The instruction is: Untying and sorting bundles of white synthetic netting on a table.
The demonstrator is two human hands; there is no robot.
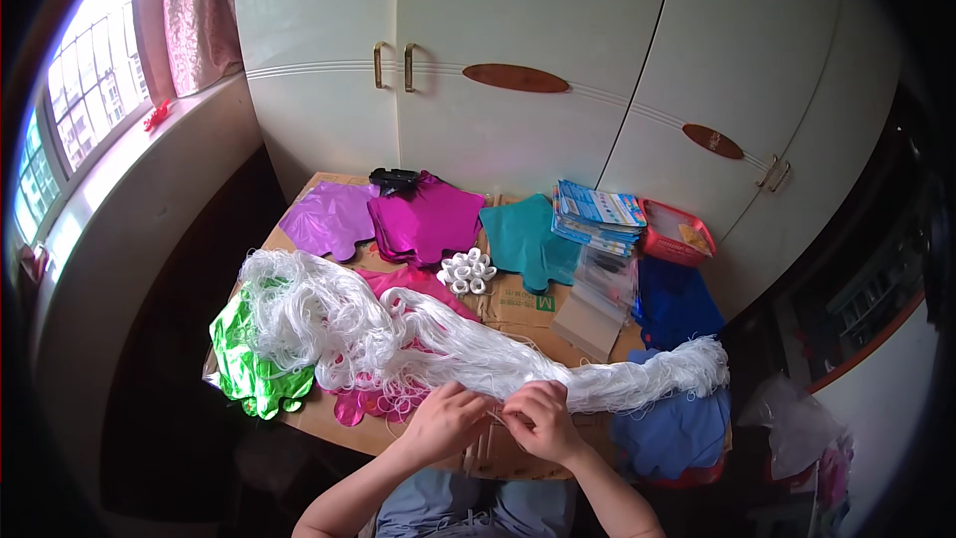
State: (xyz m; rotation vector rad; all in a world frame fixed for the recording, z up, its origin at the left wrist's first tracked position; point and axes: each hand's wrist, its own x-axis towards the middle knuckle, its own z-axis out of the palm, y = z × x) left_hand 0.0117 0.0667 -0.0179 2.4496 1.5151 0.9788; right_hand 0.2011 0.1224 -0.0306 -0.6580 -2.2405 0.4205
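A long, loose hank of white string [478, 349] lies across the cardboard-covered table, tangled at its left and gathered into a thick tail at its right. At its near side my left hand [450, 423] and my right hand [543, 422] almost meet, fingertips facing each other. Both are closed in a pinch, and a thin pale strand of the string shows between them. The exact grip is too small to make out. Beyond the hank sits a small cluster of white rolls [466, 270].
Shiny foil pieces surround the hank: green [254, 364], lilac [324, 219], magenta [426, 219], teal [531, 239] and blue [679, 433]. Blue printed cards [597, 216] are stacked beside a red basket [677, 233], behind clear bags [597, 304]. White cabinets [518, 10] stand behind the table.
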